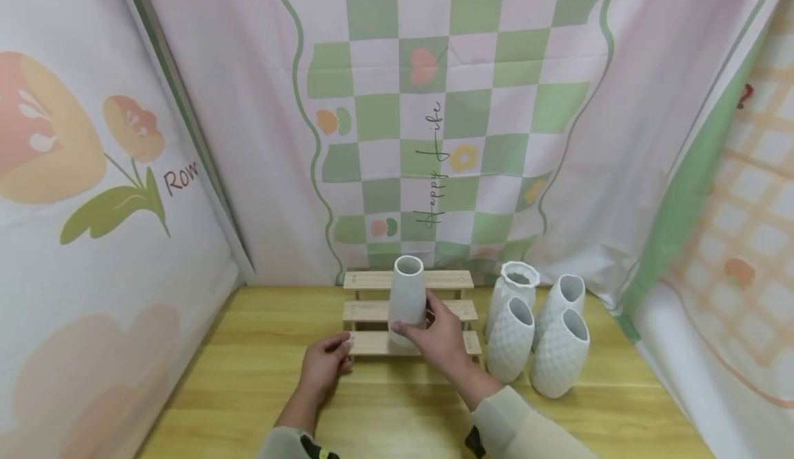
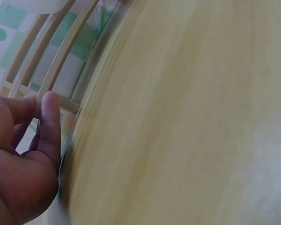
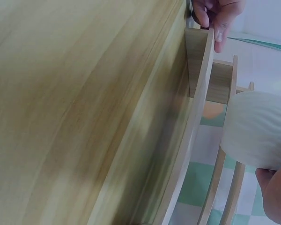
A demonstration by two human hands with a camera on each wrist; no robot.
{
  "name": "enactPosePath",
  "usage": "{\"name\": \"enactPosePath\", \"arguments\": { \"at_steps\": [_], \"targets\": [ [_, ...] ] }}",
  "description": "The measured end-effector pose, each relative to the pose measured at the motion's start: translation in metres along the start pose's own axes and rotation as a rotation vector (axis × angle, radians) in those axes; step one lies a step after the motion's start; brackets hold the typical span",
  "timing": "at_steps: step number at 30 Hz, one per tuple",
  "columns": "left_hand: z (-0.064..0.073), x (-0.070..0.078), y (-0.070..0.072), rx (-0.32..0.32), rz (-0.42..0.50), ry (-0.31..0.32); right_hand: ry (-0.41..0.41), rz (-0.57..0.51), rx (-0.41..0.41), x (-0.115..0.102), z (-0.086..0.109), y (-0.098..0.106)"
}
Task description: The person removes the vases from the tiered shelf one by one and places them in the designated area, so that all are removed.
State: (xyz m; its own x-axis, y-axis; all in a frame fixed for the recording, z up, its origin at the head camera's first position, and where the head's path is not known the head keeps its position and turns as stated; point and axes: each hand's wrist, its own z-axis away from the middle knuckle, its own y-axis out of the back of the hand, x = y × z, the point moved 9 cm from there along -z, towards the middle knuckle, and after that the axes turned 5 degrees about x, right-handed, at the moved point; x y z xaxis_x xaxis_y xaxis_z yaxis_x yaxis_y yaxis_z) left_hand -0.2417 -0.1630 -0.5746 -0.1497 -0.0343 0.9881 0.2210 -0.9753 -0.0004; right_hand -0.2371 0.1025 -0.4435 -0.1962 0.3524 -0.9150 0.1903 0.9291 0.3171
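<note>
My right hand (image 1: 442, 335) grips a tall, smooth white vase (image 1: 408, 300) by its lower part, thumb across the front. The vase is upright, its round mouth up, in front of a three-step wooden stand (image 1: 366, 342). In the right wrist view, the vase's underside (image 3: 253, 129) shows close over the steps. At the stand's left end, my left hand (image 1: 325, 364) pinches the lowest board; the left wrist view shows the thumb and a finger (image 2: 50, 117) on either side of the board's end.
Several white vases stand on the wood-grain table (image 1: 248, 376) right of the stand: a ruffle-rimmed one (image 1: 499, 300) and dimpled ones with slanted mouths, such as the front vase (image 1: 560, 359). A printed green-check curtain (image 1: 422, 121) hangs behind the stand, with fabric on both sides.
</note>
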Motion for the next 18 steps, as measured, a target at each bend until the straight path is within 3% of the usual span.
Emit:
{"name": "enactPosePath", "arguments": {
  "at_steps": [18],
  "targets": [
    [0.002,0.001,0.0,-0.006,0.0,0.007,-0.011,0.044,0.026,0.011,0.01,0.013]
  ]
}}
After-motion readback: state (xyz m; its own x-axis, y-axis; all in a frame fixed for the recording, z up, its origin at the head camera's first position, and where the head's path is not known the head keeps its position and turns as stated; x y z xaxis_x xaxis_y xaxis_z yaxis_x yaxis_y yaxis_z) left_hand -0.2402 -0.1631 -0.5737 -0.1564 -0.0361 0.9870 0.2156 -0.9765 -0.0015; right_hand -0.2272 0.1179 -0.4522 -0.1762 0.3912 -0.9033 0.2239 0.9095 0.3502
